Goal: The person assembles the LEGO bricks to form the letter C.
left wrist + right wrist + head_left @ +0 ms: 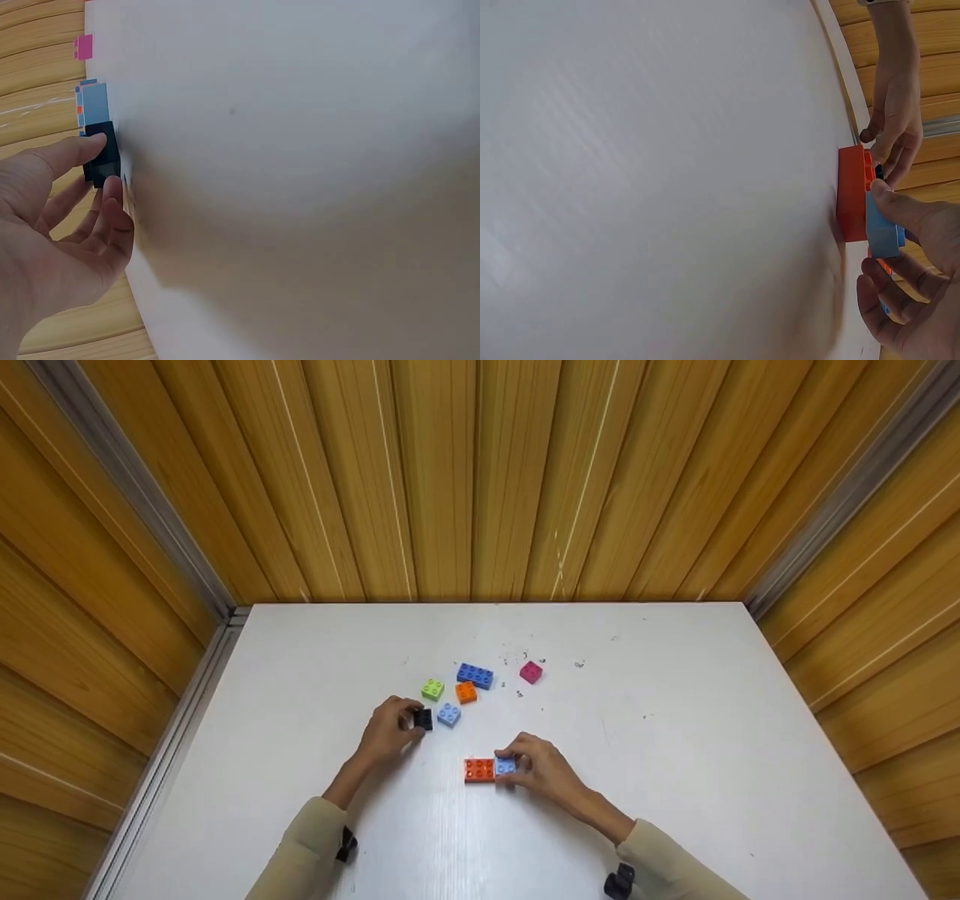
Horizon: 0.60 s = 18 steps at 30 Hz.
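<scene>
My left hand [386,729] pinches a black brick [424,720] between thumb and fingers, just left of a small light blue brick [448,715]. In the left wrist view the thumb lies across the face of the black brick [109,154]. Nearer the front, an orange-red brick [478,770] lies on the table. At its right end my right hand [547,769] grips another light blue brick [505,766] by its sides. The right wrist view shows this light blue brick [883,229] on the studded side of the orange-red brick [851,196], covering part of its studs.
Beyond the left hand lie a lime green brick [433,689], an orange brick [466,692] and a longer blue brick [475,676], close together. A magenta brick [531,672] sits apart to their right. Wood-patterned walls [480,480] border the white table [675,780].
</scene>
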### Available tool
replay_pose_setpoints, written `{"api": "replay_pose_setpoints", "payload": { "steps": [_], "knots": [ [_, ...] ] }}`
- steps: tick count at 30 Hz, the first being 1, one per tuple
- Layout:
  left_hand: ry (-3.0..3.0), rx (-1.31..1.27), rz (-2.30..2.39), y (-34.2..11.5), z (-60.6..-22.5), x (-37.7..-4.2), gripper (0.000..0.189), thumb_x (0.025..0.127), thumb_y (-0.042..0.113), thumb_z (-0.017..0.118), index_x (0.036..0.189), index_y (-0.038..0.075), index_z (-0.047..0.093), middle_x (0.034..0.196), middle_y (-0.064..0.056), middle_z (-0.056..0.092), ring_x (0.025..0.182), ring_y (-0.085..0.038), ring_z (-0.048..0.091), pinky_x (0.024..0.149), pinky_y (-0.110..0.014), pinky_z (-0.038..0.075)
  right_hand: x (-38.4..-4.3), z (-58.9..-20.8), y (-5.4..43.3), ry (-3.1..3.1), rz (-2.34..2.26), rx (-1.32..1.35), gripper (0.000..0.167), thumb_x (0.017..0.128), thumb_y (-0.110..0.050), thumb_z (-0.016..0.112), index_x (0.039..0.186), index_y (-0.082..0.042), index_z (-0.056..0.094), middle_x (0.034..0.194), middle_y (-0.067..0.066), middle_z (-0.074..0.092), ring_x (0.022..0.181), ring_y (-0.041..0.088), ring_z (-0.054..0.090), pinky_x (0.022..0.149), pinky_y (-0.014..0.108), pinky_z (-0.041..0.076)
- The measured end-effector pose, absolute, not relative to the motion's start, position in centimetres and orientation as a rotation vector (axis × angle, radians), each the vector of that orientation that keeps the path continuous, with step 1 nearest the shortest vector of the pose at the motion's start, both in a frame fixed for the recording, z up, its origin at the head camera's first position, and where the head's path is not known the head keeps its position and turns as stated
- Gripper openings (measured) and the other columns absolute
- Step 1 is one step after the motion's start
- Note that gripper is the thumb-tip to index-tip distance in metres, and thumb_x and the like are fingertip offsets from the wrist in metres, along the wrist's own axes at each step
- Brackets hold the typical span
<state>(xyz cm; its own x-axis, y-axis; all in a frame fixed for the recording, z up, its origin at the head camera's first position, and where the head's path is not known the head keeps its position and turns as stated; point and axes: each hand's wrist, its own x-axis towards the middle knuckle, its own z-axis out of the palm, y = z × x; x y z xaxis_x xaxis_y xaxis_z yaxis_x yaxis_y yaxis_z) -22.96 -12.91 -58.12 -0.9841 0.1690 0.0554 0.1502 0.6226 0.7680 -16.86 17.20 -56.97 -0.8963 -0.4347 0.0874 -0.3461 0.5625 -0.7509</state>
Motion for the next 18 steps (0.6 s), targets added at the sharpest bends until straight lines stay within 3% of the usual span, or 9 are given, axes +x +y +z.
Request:
{"api": "replay_pose_setpoints", "payload": {
  "steps": [9,18],
  "knots": [
    [2.737,0.253,1.350,-12.4,-57.7,-22.0,0.035,0.084,0.001,0.080,0.117,0.005,0.071,0.111,-0.012,0.066,0.092,-0.023,0.057,0.080,-0.034,0.045,-16.9,-57.0,17.2,2.678,-1.255,-0.677,0.037,0.082,-0.024,0.085,0.114,-0.007,0.077,0.098,0.001,0.069,0.081,0.006,0.053,0.072,0.018,0.044],
    [2.647,0.554,1.370,-11.3,-56.6,-21.1,0.035,0.085,0.004,0.080,0.116,0.003,0.065,0.115,-0.015,0.067,0.095,-0.027,0.062,0.085,-0.038,0.053,-16.9,-57.0,17.2,2.685,-1.265,-0.704,0.036,0.082,-0.021,0.086,0.114,-0.006,0.077,0.096,0.002,0.069,0.082,0.012,0.058,0.071,0.018,0.046]
  ]
}}
